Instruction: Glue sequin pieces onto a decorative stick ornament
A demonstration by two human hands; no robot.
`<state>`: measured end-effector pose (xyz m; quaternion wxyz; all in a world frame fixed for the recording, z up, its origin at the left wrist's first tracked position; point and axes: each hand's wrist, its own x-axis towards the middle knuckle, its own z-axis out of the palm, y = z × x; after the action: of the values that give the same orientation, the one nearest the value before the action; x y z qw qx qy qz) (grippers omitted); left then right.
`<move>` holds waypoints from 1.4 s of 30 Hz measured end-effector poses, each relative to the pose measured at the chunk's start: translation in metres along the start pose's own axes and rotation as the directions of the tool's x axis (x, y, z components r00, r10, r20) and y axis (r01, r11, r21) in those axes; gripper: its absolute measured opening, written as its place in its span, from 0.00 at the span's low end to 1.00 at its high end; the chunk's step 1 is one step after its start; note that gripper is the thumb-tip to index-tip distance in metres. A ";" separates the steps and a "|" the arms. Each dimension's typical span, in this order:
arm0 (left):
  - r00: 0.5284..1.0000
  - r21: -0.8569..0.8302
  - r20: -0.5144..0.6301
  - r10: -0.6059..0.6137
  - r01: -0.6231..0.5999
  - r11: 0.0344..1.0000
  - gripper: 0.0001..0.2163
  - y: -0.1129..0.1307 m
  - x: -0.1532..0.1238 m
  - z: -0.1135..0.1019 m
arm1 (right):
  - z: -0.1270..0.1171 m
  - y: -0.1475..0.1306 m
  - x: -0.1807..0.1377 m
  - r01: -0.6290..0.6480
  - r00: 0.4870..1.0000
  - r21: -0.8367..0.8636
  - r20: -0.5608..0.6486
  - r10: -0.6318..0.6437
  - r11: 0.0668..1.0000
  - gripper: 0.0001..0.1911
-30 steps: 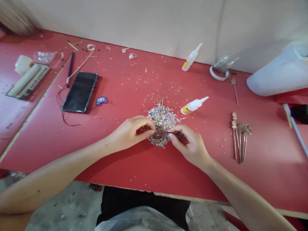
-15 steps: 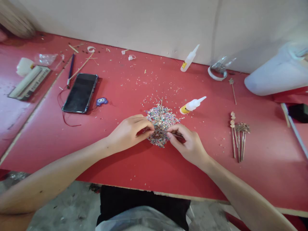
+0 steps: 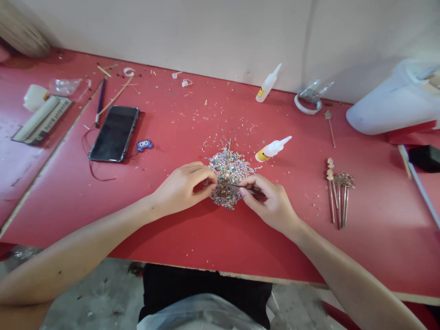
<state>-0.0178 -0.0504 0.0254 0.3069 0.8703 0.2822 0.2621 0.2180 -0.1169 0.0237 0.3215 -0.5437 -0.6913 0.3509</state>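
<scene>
My left hand [image 3: 185,185] is closed in a pinch at the left edge of a pile of small shiny multicoloured chips [image 3: 237,165]. Whatever sits between its fingertips is too small to make out. From the right side, my right hand [image 3: 270,199] grips slim dark tweezers [image 3: 234,187], their tip pointing left over the pile, close to the left fingertips. A thin brownish stick [image 3: 228,158] lies across the chips, pointing away from me. Just beyond the pile is a white glue bottle [image 3: 271,150] with a yellow label, lying tilted.
Another glue bottle [image 3: 268,83] stands by the wall, near a white tape ring [image 3: 307,104] with clear packets. Several decorated sticks [image 3: 338,197] lie at right, below a large white container [image 3: 392,101]. A phone [image 3: 114,134] and a purple trinket [image 3: 145,145] lie at left.
My hands have drawn slightly apart, and a small gap now shows between the left fingertips and the right ones, with the tweezers' tip in it. The view has shifted a little.
</scene>
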 end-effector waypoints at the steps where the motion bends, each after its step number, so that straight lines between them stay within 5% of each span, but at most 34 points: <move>1: 1.000 0.007 0.000 -0.001 0.001 1.000 0.02 -0.001 0.000 -0.001 | -0.004 0.002 0.000 0.021 1.000 -0.027 0.013 -0.021 0.999 0.02; 6: 1.000 0.048 0.000 -0.001 0.001 0.999 0.03 -0.008 0.001 -0.005 | -0.030 0.018 0.005 0.138 0.942 -0.109 0.321 -0.097 0.984 0.04; 15: 0.999 0.083 0.042 0.010 -0.014 0.996 0.03 -0.009 0.001 -0.005 | -0.034 0.021 0.009 0.222 0.910 -0.217 0.396 -0.123 0.951 0.04; 26: 0.999 0.092 0.046 0.004 -0.008 0.996 0.03 -0.010 0.001 -0.006 | -0.034 0.022 0.008 0.219 0.916 -0.224 0.383 -0.121 0.950 0.04; 42: 0.985 -0.049 0.119 0.123 -0.118 0.992 0.05 0.004 0.001 -0.002 | -0.017 0.011 0.008 -0.105 0.990 0.127 0.104 0.092 0.986 0.07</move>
<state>-0.0176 -0.0515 0.0295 0.3253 0.8935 0.2043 0.2326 0.2361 -0.1048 0.0240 0.3048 -0.5368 -0.6537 0.4378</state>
